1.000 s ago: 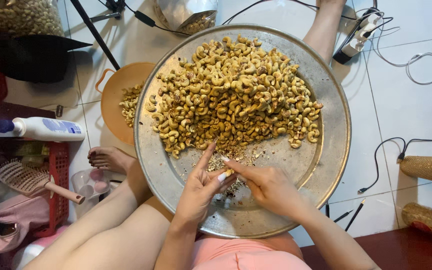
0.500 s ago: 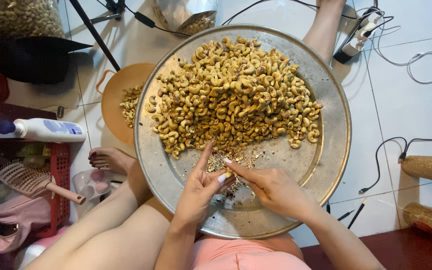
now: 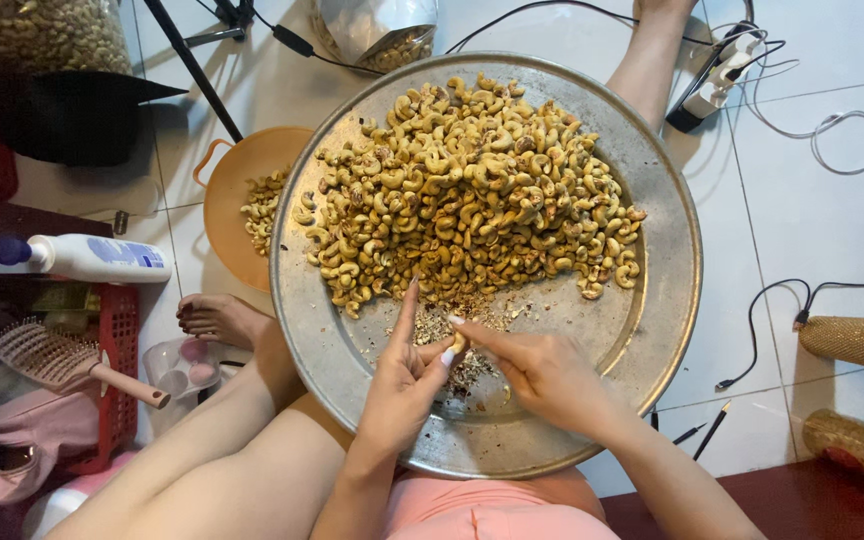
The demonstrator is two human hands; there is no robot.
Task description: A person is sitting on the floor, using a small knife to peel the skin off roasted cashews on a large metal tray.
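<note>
Here, the small curved yellow-brown cashew kernel [image 3: 459, 343] sits pinched between both hands over the near part of the large round dented metal tray [image 3: 667, 300], just near of the heaped pile of cashews [image 3: 472, 195]. It looks light, hard and brittle, best taken at its ends. The left hand [image 3: 402, 385] closes thumb and middle finger on it, forefinger raised; the right hand [image 3: 542, 375] nips it with its fingertips.

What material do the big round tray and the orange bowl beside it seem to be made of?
Round tray: probably metal, maybe aluminium; dull grey, scuffed, with soft reflections. Orange bowl: likely plastic; even matte colour and a moulded loop handle.
</note>
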